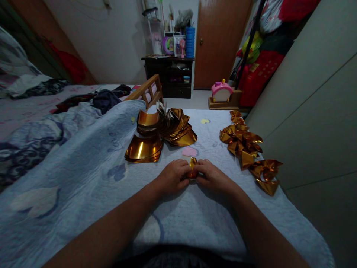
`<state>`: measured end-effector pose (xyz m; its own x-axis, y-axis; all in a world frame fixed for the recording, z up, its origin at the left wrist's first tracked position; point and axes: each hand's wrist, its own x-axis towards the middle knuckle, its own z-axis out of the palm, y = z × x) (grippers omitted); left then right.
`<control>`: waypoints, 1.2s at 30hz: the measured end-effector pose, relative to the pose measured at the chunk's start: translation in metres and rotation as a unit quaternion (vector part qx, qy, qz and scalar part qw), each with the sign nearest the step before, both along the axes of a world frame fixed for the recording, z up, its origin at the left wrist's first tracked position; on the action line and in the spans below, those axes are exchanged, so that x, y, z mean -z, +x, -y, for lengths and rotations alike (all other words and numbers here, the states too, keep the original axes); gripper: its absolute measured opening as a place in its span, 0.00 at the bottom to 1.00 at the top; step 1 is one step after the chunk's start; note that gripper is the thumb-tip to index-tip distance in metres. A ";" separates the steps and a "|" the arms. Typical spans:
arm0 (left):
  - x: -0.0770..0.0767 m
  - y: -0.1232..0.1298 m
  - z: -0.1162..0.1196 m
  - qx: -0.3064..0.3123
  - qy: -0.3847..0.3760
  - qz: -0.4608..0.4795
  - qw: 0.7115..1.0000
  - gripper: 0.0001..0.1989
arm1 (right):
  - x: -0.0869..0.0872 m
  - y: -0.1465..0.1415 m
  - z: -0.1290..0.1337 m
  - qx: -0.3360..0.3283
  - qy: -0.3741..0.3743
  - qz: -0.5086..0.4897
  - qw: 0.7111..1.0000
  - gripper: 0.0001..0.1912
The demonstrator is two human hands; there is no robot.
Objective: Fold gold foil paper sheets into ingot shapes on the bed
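Between my two hands is a small piece of gold foil paper, partly hidden by my fingers. My left hand grips its left side, fingers curled and thumb below. On the opposite side my right hand pinches the paper in the same way. Both hands rest low over the blue quilt. Ahead and to the left lie fanned stacks of gold foil sheets, curling up at their edges. A row of folded gold foil pieces runs along the quilt's right side.
A pale cabinet borders the right edge of the bed. The quilt rises in a fold on the left, by a wooden bed rail. Farther back are a pink toy, a dark shelf and a brown door.
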<state>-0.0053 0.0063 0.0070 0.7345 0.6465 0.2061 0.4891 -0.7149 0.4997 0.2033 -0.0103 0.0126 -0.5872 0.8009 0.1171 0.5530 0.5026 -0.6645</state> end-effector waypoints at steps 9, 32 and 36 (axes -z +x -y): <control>-0.006 0.002 0.005 -0.010 -0.057 0.001 0.998 0.09 | 0.003 -0.002 -0.003 0.005 -0.005 -0.011 1.000 0.07; -0.004 0.006 0.006 -0.063 -0.074 -0.017 0.995 0.05 | -0.002 -0.004 -0.002 0.026 -0.022 0.023 0.999 0.06; -0.003 0.006 0.005 -0.067 -0.073 -0.019 0.995 0.05 | -0.001 -0.004 -0.003 0.031 -0.020 0.031 0.999 0.05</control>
<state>0.0004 0.0016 0.0102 0.6445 0.7607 0.0773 0.5959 -0.5630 0.5727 0.1991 -0.0076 0.0138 -0.5407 0.8398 0.0491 0.6229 0.4388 -0.6477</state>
